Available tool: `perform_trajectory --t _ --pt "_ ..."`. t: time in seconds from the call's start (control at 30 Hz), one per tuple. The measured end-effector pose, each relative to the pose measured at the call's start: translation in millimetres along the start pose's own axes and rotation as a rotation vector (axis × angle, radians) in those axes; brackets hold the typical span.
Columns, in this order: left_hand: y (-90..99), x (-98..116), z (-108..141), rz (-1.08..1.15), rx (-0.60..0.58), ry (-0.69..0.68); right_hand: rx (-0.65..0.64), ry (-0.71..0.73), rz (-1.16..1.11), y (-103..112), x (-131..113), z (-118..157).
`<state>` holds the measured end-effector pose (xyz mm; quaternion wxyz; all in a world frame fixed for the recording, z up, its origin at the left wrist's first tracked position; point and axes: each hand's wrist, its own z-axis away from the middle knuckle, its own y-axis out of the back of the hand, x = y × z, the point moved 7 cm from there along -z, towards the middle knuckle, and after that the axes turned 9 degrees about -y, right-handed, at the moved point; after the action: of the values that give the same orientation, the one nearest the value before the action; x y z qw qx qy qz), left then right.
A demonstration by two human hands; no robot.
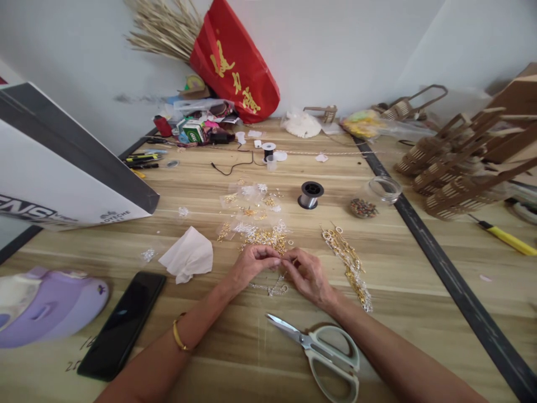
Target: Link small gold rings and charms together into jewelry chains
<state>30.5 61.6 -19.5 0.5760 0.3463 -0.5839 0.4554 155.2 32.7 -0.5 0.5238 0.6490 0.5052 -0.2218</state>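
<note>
My left hand (254, 267) and my right hand (305, 273) meet at the middle of the wooden table, fingertips pinched together. Whatever lies between the fingertips is too small to make out. Just below them a silver chain (271, 289) rests on the wood. Beyond my fingers spreads a pile of small gold and silver findings (264, 239), with small clear bags around it. To the right of my right hand lies a bundle of gold and silver chains (350, 263). Scissors (312, 347) with pale green handles lie nearer, blades slightly apart, between my forearms.
A black phone (122, 324), a purple object (54, 305) and a cloth (188, 256) are at left, below a big white box (62, 173). Ahead stand a wire spool (311, 195) and a jar of beads (364, 207). A yellow cutter (509, 238) and small woven baskets (453, 179) are right.
</note>
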Motion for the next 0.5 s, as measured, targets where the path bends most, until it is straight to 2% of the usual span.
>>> perform_trajectory --t 0.27,0.5 --pt "0.0 -1.3 1.4 -0.01 -0.005 0.008 -0.012 0.025 0.022 1.3 -2.9 -0.2" --pt "4.1 -10.5 -0.9 0.037 -0.023 -0.002 -0.006 0.027 -0.002 2.8 -4.9 -0.1"
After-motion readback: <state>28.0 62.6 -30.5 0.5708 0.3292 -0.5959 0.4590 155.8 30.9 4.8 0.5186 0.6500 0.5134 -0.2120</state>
